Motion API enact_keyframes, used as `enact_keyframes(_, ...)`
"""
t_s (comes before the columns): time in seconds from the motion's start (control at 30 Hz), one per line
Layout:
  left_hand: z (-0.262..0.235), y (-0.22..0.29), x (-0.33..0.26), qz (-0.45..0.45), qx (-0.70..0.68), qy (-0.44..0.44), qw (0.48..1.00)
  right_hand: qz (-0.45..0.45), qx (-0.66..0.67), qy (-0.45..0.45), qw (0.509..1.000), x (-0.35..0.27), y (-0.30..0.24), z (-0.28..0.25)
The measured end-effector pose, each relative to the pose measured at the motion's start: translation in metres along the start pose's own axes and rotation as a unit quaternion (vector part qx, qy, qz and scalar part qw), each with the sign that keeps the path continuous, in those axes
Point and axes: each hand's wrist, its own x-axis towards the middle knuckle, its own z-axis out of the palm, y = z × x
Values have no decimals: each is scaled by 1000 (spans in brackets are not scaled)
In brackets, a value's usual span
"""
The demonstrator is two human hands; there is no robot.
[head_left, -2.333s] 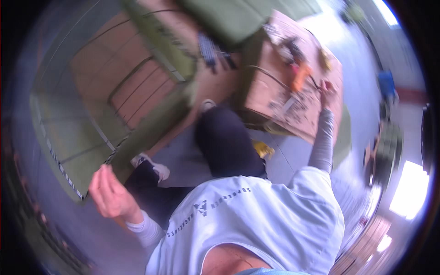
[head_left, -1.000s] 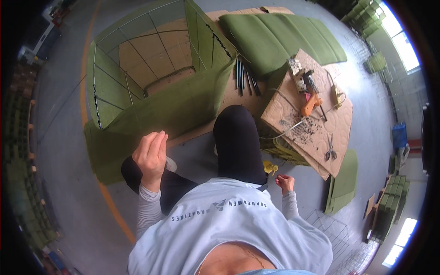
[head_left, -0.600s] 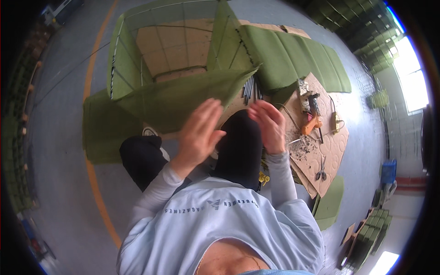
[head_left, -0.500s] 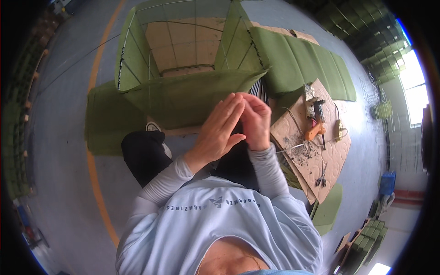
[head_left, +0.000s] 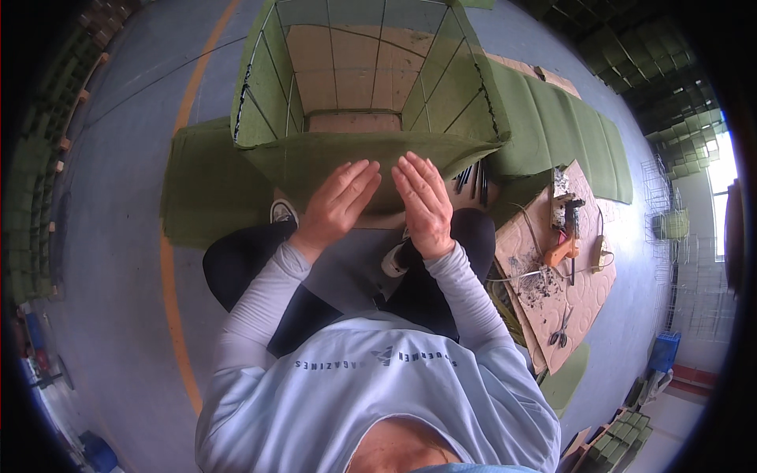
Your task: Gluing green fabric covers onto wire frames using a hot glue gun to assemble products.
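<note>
Grey workshop floor point(head_left: 118, 236): left hand point(head_left: 337, 201) and right hand point(head_left: 423, 201) lie open, palms flat on green felt flap point(head_left: 315, 154) of wire-frame box point(head_left: 363, 71), gripping nothing, likely pressing it to bond; glue gun point(head_left: 561, 251) on cardboard point(head_left: 583, 292) within reach.

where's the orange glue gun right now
In the head view the orange glue gun lies on the cardboard sheet on the floor, to the person's right, beyond the right hand.

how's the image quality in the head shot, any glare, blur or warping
Head view: strong fisheye warp, so the orange floor line and the green wire-framed box bow toward a black rim; a window at the right edge is blown out white; both hands, left hand and right hand, look sharp; light is soft and even, without hard shadows.
</note>
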Motion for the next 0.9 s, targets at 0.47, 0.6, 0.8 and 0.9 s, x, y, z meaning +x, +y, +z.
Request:
enact_keyframes(0.47,1,-49,33,42,72,65,994,-12,-62,24,998,35,32,35)
enact_keyframes(0.6,0,-52,38,12,32,63,997,17,-32,-21,999,50,31,29)
enact_keyframes(0.8,-20,-56,72,-154,-122,-94,976,159,79,-206,962,78,44,2)
enact_keyframes(0.9,-27,-65,89,-261,-210,-172,927,210,122,-287,926,100,55,-4)
